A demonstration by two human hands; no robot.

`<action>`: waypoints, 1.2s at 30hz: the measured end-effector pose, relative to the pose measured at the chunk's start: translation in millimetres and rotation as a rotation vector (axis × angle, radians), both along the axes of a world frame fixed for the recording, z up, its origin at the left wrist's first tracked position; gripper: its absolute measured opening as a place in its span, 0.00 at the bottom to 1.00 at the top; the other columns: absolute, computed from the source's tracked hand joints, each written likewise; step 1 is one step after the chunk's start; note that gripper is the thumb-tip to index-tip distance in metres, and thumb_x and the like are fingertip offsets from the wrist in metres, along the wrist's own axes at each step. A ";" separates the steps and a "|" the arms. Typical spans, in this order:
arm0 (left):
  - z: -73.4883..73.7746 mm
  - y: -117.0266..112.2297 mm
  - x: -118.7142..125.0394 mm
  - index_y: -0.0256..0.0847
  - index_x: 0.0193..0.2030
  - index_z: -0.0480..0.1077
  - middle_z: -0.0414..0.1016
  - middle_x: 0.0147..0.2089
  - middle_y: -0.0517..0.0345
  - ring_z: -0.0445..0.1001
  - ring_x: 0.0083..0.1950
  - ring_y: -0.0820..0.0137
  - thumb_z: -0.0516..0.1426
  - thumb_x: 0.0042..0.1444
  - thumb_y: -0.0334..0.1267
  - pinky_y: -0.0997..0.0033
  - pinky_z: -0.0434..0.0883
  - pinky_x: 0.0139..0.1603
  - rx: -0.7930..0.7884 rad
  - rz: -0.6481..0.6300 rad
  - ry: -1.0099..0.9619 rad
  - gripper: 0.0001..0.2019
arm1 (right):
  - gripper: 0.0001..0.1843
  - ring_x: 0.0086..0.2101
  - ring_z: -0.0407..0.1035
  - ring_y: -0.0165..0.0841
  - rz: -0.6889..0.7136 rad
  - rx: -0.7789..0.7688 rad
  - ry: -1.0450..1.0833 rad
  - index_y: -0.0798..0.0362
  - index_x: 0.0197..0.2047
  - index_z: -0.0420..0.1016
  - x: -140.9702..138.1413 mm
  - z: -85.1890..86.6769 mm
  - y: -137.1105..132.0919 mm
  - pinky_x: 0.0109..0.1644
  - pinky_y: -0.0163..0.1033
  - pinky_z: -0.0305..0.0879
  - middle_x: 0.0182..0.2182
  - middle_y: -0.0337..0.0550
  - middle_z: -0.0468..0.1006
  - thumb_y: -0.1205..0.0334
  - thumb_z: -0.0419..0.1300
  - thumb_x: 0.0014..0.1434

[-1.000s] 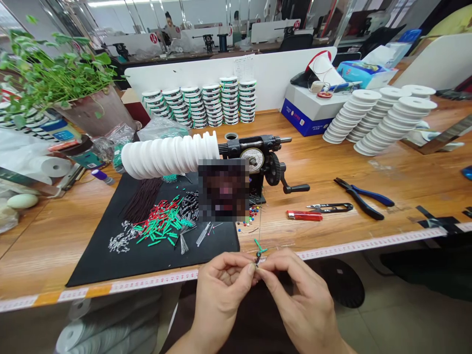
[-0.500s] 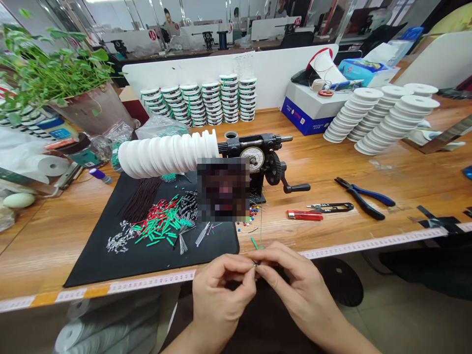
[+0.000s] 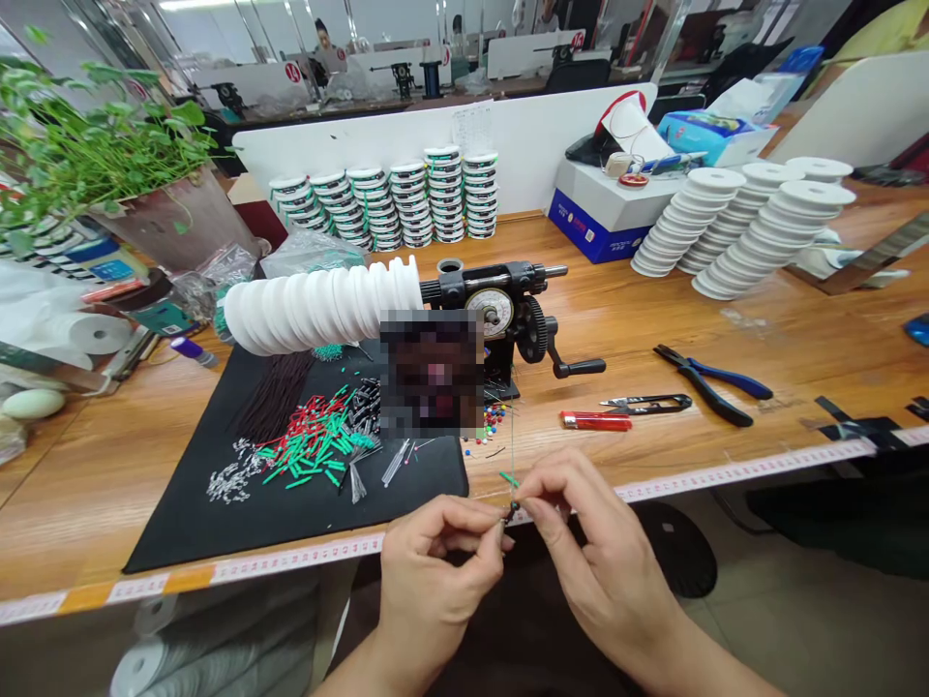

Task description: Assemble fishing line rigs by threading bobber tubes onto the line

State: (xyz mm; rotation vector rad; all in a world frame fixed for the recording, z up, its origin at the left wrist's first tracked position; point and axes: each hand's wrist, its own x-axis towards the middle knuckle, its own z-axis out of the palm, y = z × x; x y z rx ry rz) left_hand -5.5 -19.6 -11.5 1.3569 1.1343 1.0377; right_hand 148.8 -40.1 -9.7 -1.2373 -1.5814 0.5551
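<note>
Both hands are up close, tips almost touching, over the front edge of the wood surface [image 3: 639, 329]. R hand [image 3: 602, 552] pinches a small dark bead [image 3: 514, 507] btwn thumb & finger. L hand [image 3: 435, 581] is shut too, thumb & finger pressed together just under the bead, but can't tell on what. So the bead sits btwn the two hands, a bit nearer the R one. A thin wire [image 3: 512, 445] goes up from the bead, its long way pointing straight off from the person, toward the hand-crank coil winder [image 3: 500, 319]. A short green tube [image 3: 508, 478] is just past the fingers, right by the wire; can't tell if it's on it. The black mat [image 3: 290, 523] is off to the L w/ red & green bits [image 3: 312, 445] on it. Blue-handled pliers [image 3: 715, 387] & snips [image 3: 645, 403] lie to the R.
</note>
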 end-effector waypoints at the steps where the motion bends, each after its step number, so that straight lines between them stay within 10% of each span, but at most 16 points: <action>1: 1.9 0.7 0.9 0.37 0.27 0.77 0.83 0.29 0.53 0.81 0.26 0.68 0.64 0.50 0.30 0.78 0.79 0.28 -0.039 0.011 -0.026 0.03 | 0.08 0.35 0.68 0.32 -0.031 0.050 -0.007 0.52 0.40 0.70 0.3 0.7 0.8 0.37 0.35 0.68 0.33 0.41 0.70 0.71 0.53 0.69; 9: 7.7 7.2 5.5 0.36 0.24 0.75 0.80 0.25 0.53 0.79 0.25 0.71 0.66 0.46 0.33 0.82 0.76 0.27 -0.151 0.019 -0.077 0.05 | 0.12 0.43 0.76 0.38 -0.109 0.336 -0.220 0.52 0.50 0.76 7.7 -14.8 -8.2 0.45 0.43 0.75 0.42 0.47 0.81 0.73 0.64 0.64; 21: 9.7 -11.3 5.3 0.46 0.55 0.67 0.83 0.39 0.57 0.82 0.34 0.72 0.60 0.54 0.26 0.78 0.80 0.39 0.052 -0.089 0.084 0.22 | 0.12 0.41 0.77 0.36 -0.003 0.176 -0.027 0.50 0.47 0.80 16.8 -14.7 -10.5 0.44 0.40 0.78 0.40 0.44 0.81 0.73 0.64 0.63; 36: 2.8 -2.1 8.4 0.48 0.52 0.71 0.80 0.45 0.59 0.80 0.46 0.69 0.58 0.59 0.25 0.74 0.78 0.46 0.156 -0.113 0.162 0.18 | 0.08 0.45 0.71 0.33 0.017 0.223 0.034 0.52 0.45 0.72 11.7 -33.5 -7.7 0.49 0.37 0.69 0.43 0.44 0.76 0.73 0.56 0.68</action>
